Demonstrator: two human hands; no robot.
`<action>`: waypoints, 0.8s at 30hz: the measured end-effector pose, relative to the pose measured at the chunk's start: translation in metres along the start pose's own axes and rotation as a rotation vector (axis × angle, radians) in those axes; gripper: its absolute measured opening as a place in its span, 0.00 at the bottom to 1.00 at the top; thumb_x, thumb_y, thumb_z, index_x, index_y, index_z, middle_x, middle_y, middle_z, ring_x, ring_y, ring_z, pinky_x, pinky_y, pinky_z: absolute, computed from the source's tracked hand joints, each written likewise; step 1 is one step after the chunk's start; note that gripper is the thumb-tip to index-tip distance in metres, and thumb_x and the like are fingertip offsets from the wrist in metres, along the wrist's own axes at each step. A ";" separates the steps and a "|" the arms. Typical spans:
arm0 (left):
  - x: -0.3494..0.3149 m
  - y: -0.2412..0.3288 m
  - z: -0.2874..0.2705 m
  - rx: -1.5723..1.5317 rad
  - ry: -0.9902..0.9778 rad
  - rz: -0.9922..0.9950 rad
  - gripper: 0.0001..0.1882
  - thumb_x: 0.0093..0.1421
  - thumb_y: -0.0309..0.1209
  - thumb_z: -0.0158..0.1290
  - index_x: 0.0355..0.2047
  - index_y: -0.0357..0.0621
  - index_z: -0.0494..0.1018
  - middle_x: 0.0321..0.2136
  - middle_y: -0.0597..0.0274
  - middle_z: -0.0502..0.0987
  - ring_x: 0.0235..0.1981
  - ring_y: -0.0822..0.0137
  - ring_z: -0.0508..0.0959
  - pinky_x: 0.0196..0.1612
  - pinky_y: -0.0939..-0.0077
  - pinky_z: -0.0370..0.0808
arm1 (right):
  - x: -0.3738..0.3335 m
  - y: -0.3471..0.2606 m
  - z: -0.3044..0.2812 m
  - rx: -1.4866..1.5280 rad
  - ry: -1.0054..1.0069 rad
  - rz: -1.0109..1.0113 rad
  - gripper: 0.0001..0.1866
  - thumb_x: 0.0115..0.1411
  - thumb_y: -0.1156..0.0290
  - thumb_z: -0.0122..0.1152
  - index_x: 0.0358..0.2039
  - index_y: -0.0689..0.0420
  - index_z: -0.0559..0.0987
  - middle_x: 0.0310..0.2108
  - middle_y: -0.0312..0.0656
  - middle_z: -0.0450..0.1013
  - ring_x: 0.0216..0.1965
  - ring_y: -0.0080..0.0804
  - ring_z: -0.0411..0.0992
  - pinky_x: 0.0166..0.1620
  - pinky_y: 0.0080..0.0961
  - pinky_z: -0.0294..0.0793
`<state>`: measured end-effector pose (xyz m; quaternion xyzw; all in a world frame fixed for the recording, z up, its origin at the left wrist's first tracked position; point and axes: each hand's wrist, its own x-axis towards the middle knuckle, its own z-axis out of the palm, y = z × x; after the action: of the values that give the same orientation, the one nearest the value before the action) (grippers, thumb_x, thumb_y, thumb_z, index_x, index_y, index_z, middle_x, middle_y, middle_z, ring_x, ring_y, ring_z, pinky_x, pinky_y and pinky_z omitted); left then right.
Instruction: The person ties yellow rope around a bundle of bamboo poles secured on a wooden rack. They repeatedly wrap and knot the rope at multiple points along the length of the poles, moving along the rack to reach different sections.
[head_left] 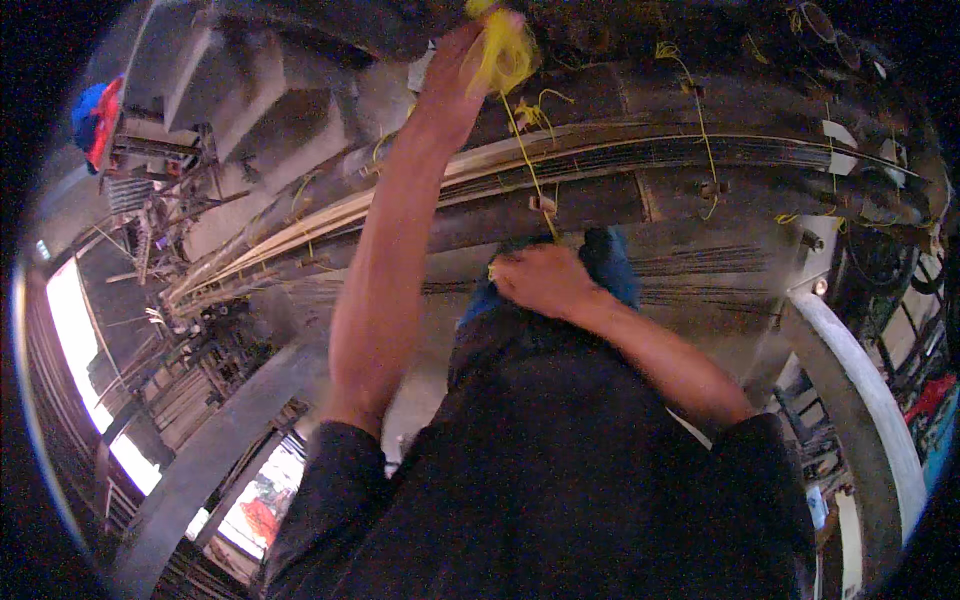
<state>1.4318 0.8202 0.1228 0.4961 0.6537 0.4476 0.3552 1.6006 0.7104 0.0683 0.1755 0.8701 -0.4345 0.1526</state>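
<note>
My left hand (462, 58) reaches far forward to the top of the view, blurred, closed around a loose bundle of yellow string (508, 62). From the bundle a strand of yellow string (526, 155) runs taut back across the long beams toward my right hand (545, 279). That hand is a fist close to my body, and a bit of yellow shows at its finger side. Between the hands lies a row of long thin strips (345, 212), pale at left and darker at right, alongside a dark round beam (595, 205). Another yellow knot (535, 115) sits on the farther beam.
More yellow ties (704, 140) cross the beams at right. Thin dark rods (700, 262) lie below the near beam. Concrete pillars (235, 440) stand at left and right (850, 370). A red and blue object (97, 122) is at far left.
</note>
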 end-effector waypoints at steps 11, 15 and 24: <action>0.014 -0.105 -0.049 0.472 -0.239 0.012 0.20 0.60 0.48 0.44 0.35 0.44 0.76 0.28 0.61 0.78 0.31 0.69 0.78 0.35 0.71 0.72 | -0.036 0.038 -0.096 -0.635 0.676 0.050 0.08 0.50 0.70 0.61 0.32 0.53 0.78 0.31 0.41 0.74 0.31 0.41 0.72 0.33 0.35 0.72; -0.039 -0.117 -0.102 0.292 -0.109 0.044 0.19 0.60 0.46 0.45 0.36 0.43 0.76 0.29 0.62 0.79 0.31 0.68 0.77 0.36 0.73 0.72 | -0.019 -0.050 -0.059 -0.002 0.884 0.343 0.11 0.58 0.63 0.55 0.30 0.57 0.78 0.22 0.40 0.73 0.20 0.30 0.70 0.24 0.29 0.69; -0.130 -0.101 -0.181 0.009 -0.085 0.090 0.14 0.60 0.38 0.46 0.35 0.41 0.75 0.29 0.61 0.79 0.31 0.71 0.76 0.37 0.77 0.70 | 0.052 -0.107 0.057 0.127 0.967 0.391 0.19 0.62 0.59 0.47 0.24 0.63 0.71 0.19 0.42 0.67 0.20 0.30 0.64 0.26 0.28 0.64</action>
<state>1.2670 0.6411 0.0941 0.5453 0.6171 0.4384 0.3601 1.5137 0.6134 0.0884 0.5241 0.7640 -0.3193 -0.1989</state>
